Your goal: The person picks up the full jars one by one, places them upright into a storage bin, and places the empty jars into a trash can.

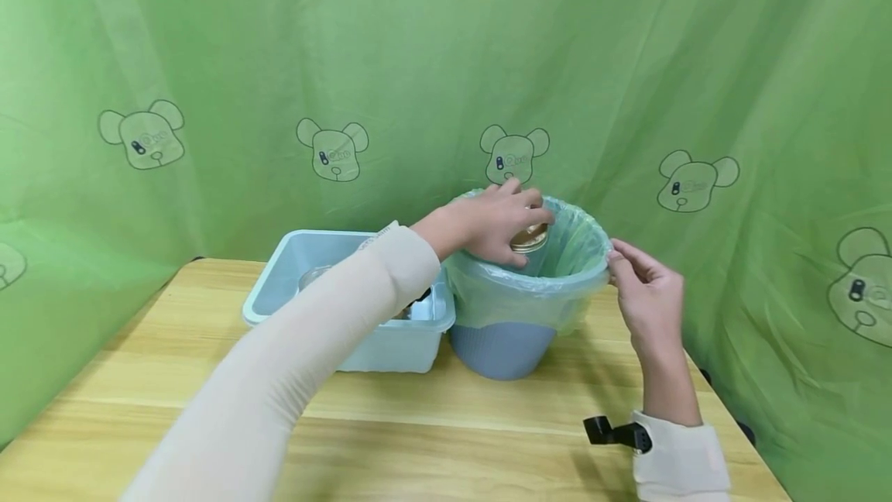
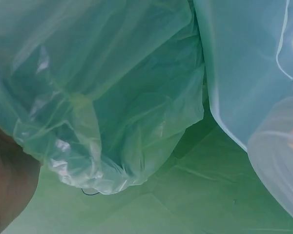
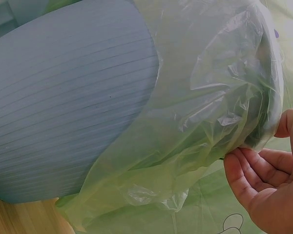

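A pale blue trash bin [image 1: 503,348] stands on the table, lined with a thin green trash bag [image 1: 530,304] folded over its rim. My left hand [image 1: 503,225] reaches over the bin's mouth and grips a can with a shiny gold end [image 1: 531,238]. Its fingers cover most of the can. At the bin's right side my right hand [image 1: 648,289] pinches the rim and bag edge between thumb and fingers. In the right wrist view the fingertips [image 3: 236,161] sit under the bag's folded edge.
A light blue tub [image 1: 390,351] stands left of the bin, partly hidden by my left sleeve [image 1: 313,347]. It holds a clear plastic container [image 2: 278,151] and other items. Green cloth [image 1: 418,60] hangs behind the wooden table [image 1: 390,440].
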Motion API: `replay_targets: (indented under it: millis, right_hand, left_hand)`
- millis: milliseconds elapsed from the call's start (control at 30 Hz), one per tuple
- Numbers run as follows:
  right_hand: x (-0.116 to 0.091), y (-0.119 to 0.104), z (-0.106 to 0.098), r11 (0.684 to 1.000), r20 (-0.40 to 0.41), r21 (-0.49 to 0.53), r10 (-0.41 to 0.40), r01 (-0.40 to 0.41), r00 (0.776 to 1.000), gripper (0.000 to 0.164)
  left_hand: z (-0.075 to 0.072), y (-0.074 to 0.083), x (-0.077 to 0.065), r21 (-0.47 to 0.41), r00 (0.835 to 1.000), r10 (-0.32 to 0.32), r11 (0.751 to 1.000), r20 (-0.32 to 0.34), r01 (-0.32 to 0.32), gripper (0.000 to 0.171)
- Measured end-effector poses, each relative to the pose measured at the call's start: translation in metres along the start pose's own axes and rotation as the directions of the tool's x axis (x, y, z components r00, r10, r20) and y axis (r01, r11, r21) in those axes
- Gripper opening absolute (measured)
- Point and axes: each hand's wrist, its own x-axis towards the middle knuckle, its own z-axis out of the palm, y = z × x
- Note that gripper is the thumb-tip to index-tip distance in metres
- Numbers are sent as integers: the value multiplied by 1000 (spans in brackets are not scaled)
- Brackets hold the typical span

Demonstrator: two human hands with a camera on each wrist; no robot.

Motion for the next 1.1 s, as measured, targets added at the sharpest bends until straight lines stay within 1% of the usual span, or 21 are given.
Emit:
replay_targets:
  millis: [133, 233, 367, 700, 967, 1100]
  right_hand:
    - [0, 0, 0, 1000, 0, 0, 5, -5, 1000, 37]
    - [0, 0, 0, 1000, 0, 5, 2, -2, 1000, 37]
    - [0, 0, 1, 1000, -3, 4, -1, 1, 1000, 36]
    - [1, 1, -2, 1000, -4, -9, 19, -19, 1000, 38]
    - [1, 1, -1, 1000, -1, 7, 10, -10, 1000, 38]
    - [0, 1, -1, 1000, 6, 12, 9, -9, 1000, 39]
  left_hand:
    - [1, 0, 1, 12, 1000, 0, 1000, 10, 0, 73]
    - [-1, 1, 0, -2, 1000, 2, 1000, 10, -2, 73]
    - [-3, 2, -1, 1, 1000, 3, 1000, 7, -3, 74]
    - [-8, 4, -2, 38, 1000, 5, 999, -8, -5, 71]
    - [-18, 5, -10, 31, 999, 3, 1000, -39, -2, 70]
    - [-23, 3, -19, 22, 998, -3, 1000, -62, 5, 69]
